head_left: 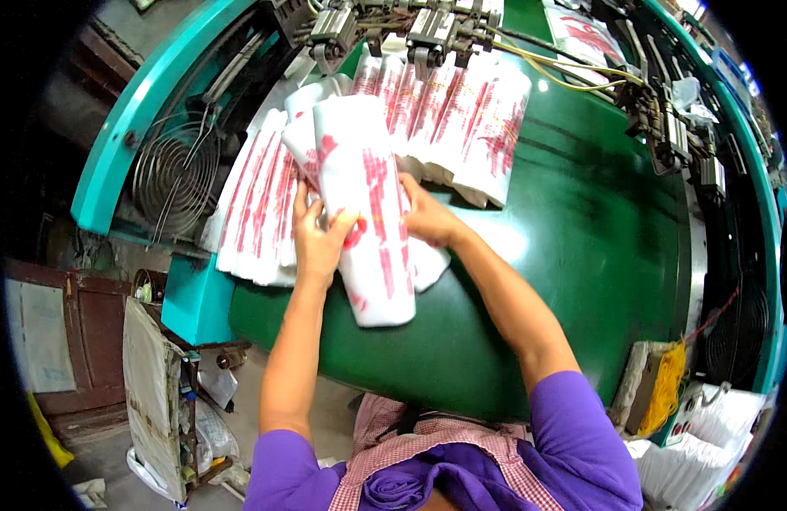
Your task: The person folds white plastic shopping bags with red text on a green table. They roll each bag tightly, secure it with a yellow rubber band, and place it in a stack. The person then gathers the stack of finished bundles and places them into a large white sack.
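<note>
A long, flat bundle of white plastic bags [372, 187] with red print is held between my two hands over the green table [580, 281]. My left hand [319, 234] grips its left side, the thumb lying on top. At the right edge, my right hand [429, 215] curls its fingers against the bundle, partly hidden by it. Underneath, more white plastic shows at the bundle's lower right. A row of overlapping bag stacks [261, 200] lies to the left of my left hand. Beyond my right hand, another row of printed bag stacks [474, 119] is fanned out.
Metal clamps [432, 34] with hoses and cables cross the machine's far side. More clamps [666, 136] hang at the right. A teal machine frame [146, 111] and a round wire fan guard [176, 175] flank the left. Yellow ties [664, 387] hang near the table's right front corner.
</note>
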### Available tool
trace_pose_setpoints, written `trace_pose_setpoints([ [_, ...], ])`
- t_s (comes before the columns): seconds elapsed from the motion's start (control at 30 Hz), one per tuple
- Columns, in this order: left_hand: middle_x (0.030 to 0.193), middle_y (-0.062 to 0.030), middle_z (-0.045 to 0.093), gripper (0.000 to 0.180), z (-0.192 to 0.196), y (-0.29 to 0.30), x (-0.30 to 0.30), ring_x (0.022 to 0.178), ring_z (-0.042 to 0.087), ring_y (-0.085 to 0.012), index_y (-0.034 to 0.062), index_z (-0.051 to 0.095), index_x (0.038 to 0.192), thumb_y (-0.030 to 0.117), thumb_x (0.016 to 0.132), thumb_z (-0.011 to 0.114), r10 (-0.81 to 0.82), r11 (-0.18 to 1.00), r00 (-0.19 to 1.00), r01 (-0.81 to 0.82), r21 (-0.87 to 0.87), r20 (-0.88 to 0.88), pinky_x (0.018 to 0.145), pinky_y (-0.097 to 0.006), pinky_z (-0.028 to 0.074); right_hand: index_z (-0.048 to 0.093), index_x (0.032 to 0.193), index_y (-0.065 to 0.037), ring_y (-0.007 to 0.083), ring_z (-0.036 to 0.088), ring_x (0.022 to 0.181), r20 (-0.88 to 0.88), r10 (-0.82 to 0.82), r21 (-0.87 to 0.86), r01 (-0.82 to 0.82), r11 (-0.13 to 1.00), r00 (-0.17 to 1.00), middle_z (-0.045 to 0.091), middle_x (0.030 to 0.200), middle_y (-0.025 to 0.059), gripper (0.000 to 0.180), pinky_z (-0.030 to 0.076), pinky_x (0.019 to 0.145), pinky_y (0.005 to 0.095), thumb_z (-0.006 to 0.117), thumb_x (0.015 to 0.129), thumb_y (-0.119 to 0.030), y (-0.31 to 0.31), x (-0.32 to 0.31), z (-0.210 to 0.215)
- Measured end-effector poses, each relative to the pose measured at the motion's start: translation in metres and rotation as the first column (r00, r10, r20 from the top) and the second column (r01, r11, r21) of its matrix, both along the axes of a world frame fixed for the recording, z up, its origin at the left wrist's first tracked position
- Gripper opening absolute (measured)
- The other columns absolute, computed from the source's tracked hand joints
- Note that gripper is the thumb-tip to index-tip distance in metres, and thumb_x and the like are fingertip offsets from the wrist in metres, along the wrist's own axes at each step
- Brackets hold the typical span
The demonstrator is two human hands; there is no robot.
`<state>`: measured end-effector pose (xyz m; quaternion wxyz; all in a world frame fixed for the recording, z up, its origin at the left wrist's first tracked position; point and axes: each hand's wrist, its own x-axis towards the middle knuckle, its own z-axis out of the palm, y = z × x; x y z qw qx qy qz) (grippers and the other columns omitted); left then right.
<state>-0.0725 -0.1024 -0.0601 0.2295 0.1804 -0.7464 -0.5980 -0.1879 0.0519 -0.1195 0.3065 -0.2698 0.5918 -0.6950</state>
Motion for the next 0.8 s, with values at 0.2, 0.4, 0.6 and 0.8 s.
trace_pose_setpoints([
  [0.2,0.139,-0.0093,0.037,0.064,0.024,0.050,0.073,0.110,0.053,-0.0187,-0.0114,0.040,0.132,0.008,0.077,0.066,0.038,0.973,0.985,-0.075,0.219,0.168,0.093,-0.031,0.045,0.040,0.129,-0.003,0.0141,0.046,0.114,0.144,0.182,-0.046,-0.177,0.983,0.973,0.051,0.120,0.0073,0.072,0.036,0.101,0.0307,0.078,0.072,-0.025,0.048,0.062,0.042],
  [0.4,0.126,-0.0098,0.049,0.046,0.074,0.085,0.075,0.106,0.055,-0.0183,-0.0075,0.054,0.116,0.005,0.074,0.070,-0.287,0.733,0.950,0.137,0.666,0.121,0.092,-0.031,0.044,0.044,0.124,-0.003,0.0151,0.049,0.113,0.324,-0.136,0.147,0.093,0.985,0.936,0.052,0.118,0.0065,0.056,0.038,0.100,0.0313,0.073,0.076,-0.003,0.146,0.099,0.138],
  [0.6,0.104,-0.0092,0.058,0.059,0.088,0.140,-0.042,0.091,0.059,-0.0185,-0.0035,0.042,0.127,0.013,0.075,0.062,-0.457,0.398,0.872,0.378,0.836,-0.177,0.082,-0.031,0.048,0.044,0.119,-0.002,0.0139,0.060,0.091,0.229,-0.604,0.228,0.562,0.795,0.763,0.059,0.106,0.0075,0.057,0.050,0.082,0.0291,0.073,0.069,-0.007,0.244,0.055,0.215],
  [0.8,0.094,-0.0140,0.066,0.040,0.024,0.189,-0.153,0.079,0.066,-0.0231,-0.0048,0.056,0.114,0.022,0.087,0.042,-0.541,-0.102,0.833,0.068,0.992,-0.113,0.076,-0.035,0.055,0.033,0.136,-0.002,0.0243,0.061,0.102,-0.367,-0.740,0.289,0.825,0.486,0.564,0.060,0.113,0.0138,0.067,0.048,0.088,0.0332,0.062,0.076,-0.001,0.285,-0.001,0.166],
])
